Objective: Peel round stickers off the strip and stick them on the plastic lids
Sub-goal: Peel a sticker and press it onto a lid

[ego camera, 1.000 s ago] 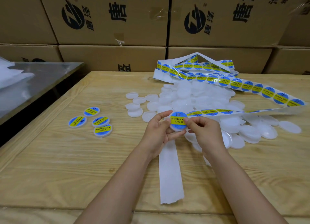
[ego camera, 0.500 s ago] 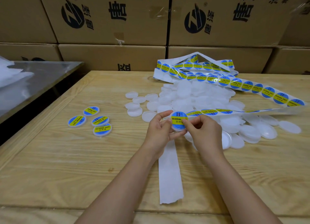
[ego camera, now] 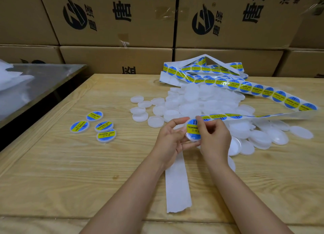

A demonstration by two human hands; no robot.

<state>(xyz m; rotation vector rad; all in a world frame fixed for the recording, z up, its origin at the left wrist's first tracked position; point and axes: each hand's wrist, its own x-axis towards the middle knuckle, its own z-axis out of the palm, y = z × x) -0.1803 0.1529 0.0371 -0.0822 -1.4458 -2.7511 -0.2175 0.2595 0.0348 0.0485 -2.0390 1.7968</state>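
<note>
My left hand (ego camera: pixel 171 139) holds a white plastic lid (ego camera: pixel 192 131) by its rim between thumb and fingers. A round blue and yellow sticker covers the lid's face. My right hand (ego camera: pixel 214 137) has its fingers curled, and its thumb presses on the sticker's right side. The sticker strip (ego camera: pixel 263 91) runs from a folded heap at the back to just above my hands. A pile of bare white lids (ego camera: pixel 206 102) lies behind my hands. The empty white backing (ego camera: pixel 177 184) trails toward me.
Several labelled lids (ego camera: pixel 103 127) lie together on the left of the wooden table (ego camera: pixel 70 172). Stacked cardboard boxes (ego camera: pixel 114 20) wall off the back. A metal table (ego camera: pixel 40 79) with white plastic bags stands at the left, across a dark gap.
My right thumb has slid further across the sticker, covering its right part. The lid has stayed between both hands, shifted slightly.
</note>
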